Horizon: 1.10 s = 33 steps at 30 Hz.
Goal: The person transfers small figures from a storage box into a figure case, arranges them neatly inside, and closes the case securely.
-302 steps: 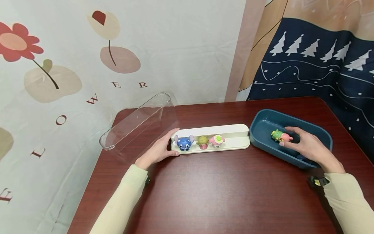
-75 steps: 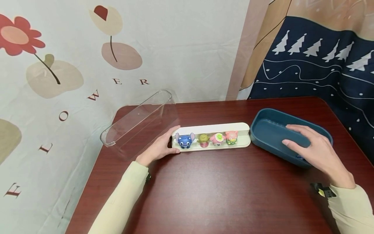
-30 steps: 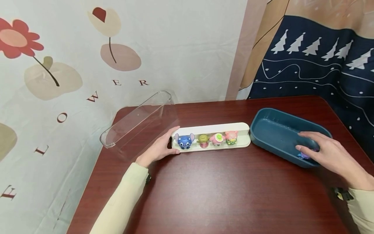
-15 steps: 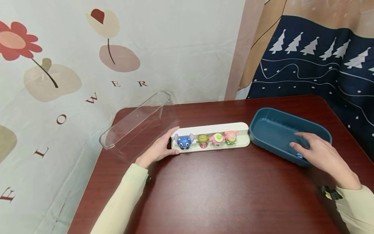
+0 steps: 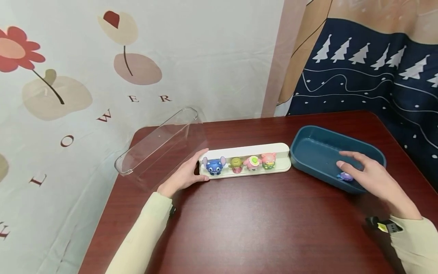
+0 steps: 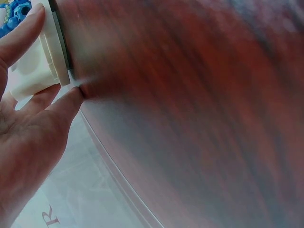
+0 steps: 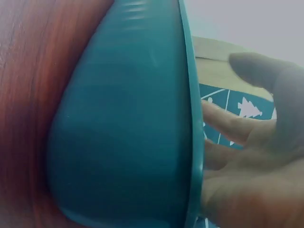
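Right hand [image 5: 373, 177]: we reach into the near right end of the blue bin [image 5: 309, 146]. The fingers curve over a small purple figure [image 5: 345, 176] that lies on the bin floor against the near wall. Fingertips are at the figure; we cannot tell from the head view whether they have closed on it or only touch it. The right wrist view shows only the bin's outer wall [image 7: 128, 128] and fingers beyond its rim, not the figure. We judge the hand comes in from above because the bin wall blocks a side approach.

Left hand [image 5: 186, 173]: thumb and fingers grasp the left end of the white tray [image 5: 280, 150]. The left wrist view confirms this: thumb [image 6: 21, 33] over the tray's end [image 6: 40, 71], a finger beneath. We judge this grip is there to steady the long, narrow tray so it does not slide on the desk [image 5: 260, 224].

On the tray, in a row from the left, upright and facing us: a blue figure [image 5: 214, 166], a green figure [image 5: 236, 164], a pink figure with a green spot [image 5: 252, 162], and a pink figure in green [image 5: 268, 160]. They stand close together, leaving the right end of the tray bare, next to the bin.

Behind the left hand a clear cover [image 5: 161, 142] lies tilted at the desk's far left edge, against the flowered cloth [image 5: 85, 76], out of the way of both hands.
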Available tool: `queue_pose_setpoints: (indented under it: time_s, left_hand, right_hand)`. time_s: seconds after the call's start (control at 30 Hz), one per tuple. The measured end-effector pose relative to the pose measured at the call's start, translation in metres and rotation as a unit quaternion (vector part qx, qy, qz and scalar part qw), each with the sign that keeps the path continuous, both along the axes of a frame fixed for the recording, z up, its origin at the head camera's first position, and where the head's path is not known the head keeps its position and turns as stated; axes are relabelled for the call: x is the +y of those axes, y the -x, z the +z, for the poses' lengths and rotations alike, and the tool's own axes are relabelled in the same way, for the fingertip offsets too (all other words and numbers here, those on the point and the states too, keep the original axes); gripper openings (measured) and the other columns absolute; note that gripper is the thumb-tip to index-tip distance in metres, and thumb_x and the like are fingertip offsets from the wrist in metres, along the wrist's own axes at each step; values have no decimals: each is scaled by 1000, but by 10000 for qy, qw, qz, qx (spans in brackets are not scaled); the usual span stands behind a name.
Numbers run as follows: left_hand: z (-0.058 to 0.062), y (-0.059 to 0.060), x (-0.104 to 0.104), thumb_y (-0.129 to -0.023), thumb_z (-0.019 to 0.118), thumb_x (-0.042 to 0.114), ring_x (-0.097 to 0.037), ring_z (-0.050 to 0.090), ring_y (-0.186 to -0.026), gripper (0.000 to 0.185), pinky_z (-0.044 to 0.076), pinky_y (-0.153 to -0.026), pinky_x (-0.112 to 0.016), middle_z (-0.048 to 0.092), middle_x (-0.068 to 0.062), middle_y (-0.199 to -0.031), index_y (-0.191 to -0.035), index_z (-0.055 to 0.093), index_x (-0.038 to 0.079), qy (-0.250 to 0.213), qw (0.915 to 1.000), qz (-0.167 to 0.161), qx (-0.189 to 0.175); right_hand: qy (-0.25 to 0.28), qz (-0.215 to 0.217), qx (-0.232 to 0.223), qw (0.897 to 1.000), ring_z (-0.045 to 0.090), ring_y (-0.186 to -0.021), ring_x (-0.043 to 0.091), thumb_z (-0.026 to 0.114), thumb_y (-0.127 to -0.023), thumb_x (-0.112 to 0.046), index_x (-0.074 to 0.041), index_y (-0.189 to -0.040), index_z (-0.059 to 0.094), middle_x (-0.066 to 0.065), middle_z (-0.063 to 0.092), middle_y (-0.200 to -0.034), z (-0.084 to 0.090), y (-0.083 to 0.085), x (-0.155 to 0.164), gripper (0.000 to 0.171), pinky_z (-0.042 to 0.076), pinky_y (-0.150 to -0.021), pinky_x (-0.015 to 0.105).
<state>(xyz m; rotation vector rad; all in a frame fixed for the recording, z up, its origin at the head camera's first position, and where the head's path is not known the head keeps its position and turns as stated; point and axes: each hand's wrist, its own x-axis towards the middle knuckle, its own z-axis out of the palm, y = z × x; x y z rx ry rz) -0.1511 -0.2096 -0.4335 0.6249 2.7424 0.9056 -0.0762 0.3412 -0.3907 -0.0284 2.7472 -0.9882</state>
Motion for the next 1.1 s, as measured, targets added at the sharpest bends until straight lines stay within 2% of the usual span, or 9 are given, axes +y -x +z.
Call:
queue_pose_setpoints:
  time_s: [0.13,0.23,0.37,0.53,0.8,1.1]
  left_hand:
    - [1,-1,-1,-83,90,19,-35,43,-144,101,34,-119,-54,40,-17,-161,-163,28,15,27,10000,14,10]
    - [1,-1,-1,-83,90,19,-35,43,-144,101,34,-119,-54,40,-17,-161,-163,28,15,21,10000,20,5]
    - [1,-2,-1,-83,90,19,-35,42,-144,101,33,-119,-54,40,-17,-161,-163,28,16,5,10000,33,-34]
    - [1,-2,-1,-84,89,19,-36,42,-144,100,33,-119,-55,40,-17,-161,-163,28,17,3,10000,14,-70]
    - [1,-2,-2,-84,89,19,-36,43,-144,100,34,-118,-55,40,-17,-161,-163,27,17,-7,10000,-8,-10]
    - [1,-2,-1,-83,89,19,-35,43,-144,101,33,-119,-54,39,-16,-161,-163,28,17,-17,10000,-15,32]
  right_hand:
    - [572,-155,-79,9982,36,-132,60,48,-107,-50,-7,-162,30,36,30,-158,-1,-2,4,72,38,-95,81]
    - [628,-182,-5,9979,36,-132,61,49,-107,-49,-8,-162,30,36,30,-158,-4,-3,6,71,37,-95,82]
    - [127,-9,446,9989,37,-131,61,57,-105,-45,-7,-160,35,36,33,-156,-8,-3,7,71,36,-93,83]
    - [-466,190,1079,9929,34,-134,55,74,-96,-40,-7,-156,43,33,38,-154,-13,-1,10,75,34,-92,84]
    - [-961,551,1290,9854,37,-134,57,82,-89,-40,-6,-150,50,34,42,-149,-17,2,23,77,37,-91,83]
    - [-915,1098,1427,9794,42,-131,54,87,-85,-31,-9,-144,57,32,48,-147,-21,2,35,69,40,-92,80]
